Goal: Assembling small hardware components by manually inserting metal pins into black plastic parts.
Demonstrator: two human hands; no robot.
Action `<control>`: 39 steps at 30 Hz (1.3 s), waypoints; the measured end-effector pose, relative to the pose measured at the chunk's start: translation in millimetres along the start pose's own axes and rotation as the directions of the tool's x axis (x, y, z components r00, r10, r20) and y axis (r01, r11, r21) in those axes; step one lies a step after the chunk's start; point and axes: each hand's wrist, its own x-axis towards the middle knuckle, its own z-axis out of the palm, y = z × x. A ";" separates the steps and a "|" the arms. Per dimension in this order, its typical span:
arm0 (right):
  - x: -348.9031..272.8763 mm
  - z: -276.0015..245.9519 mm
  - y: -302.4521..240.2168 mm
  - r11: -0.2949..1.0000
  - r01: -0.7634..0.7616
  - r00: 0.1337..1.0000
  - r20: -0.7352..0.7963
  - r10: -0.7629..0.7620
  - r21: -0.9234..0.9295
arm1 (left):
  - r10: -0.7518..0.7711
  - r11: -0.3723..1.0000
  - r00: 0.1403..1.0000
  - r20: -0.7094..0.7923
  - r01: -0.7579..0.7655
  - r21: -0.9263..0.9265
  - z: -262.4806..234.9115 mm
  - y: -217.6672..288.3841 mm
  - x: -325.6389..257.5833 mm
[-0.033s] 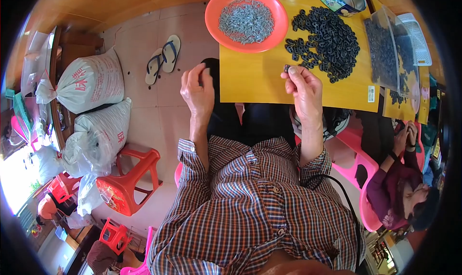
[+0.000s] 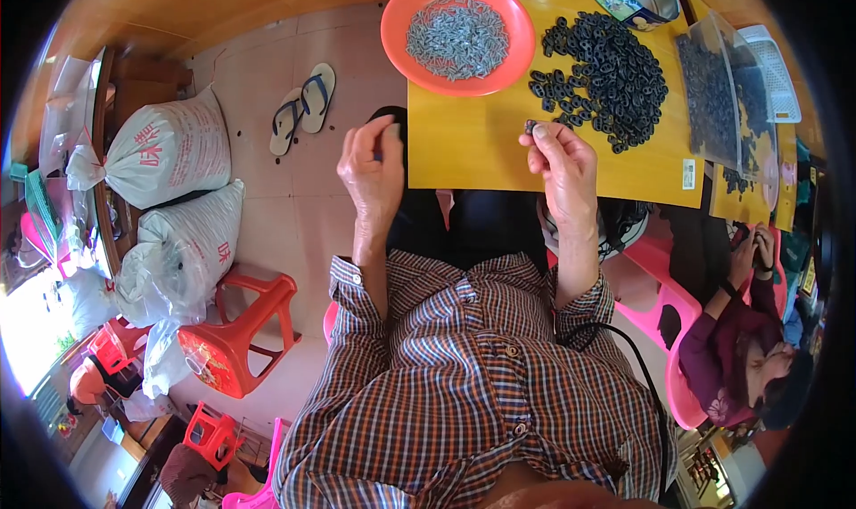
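A small black ring [image 2: 530,127] is pinched in the right hand [image 2: 560,163] fingers at the yellow worktop [image 2: 464,148] edge. The left hand [image 2: 373,172] fingers are curled closed; any content cannot be told

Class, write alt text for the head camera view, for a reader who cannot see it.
Seen from above, a person in a checked shirt pinches a small black ring in the right hand at the edge of a yellow table, the left hand raised beside it. On the table lie a pile of black rings and an orange bowl of small grey metal pieces.
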 end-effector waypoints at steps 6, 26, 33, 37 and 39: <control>-18.4 23.7 3.0 0.987 -0.027 0.996 0.080 0.040 -0.160 | 0.027 0.844 0.947 0.319 0.149 -0.515 18.3 42.5 -23.3; -18.7 27.4 1.7 0.638 0.604 0.797 0.380 -0.470 -0.478 | -0.172 0.483 0.678 0.715 0.691 -0.538 19.7 48.0 -18.9; -15.2 30.0 11.5 0.517 0.670 0.738 0.397 -0.546 -0.533 | -0.155 0.518 0.669 0.727 0.682 -0.516 20.8 49.4 -17.6; -13.8 26.7 19.8 0.670 0.526 0.849 0.272 -0.454 -0.524 | -0.150 0.495 0.656 0.739 0.697 -0.518 23.9 51.3 -17.3; -15.3 24.1 21.5 0.747 0.477 0.878 0.218 -0.425 -0.463 | -0.162 0.433 0.664 0.730 0.712 -0.552 25.0 50.8 -18.7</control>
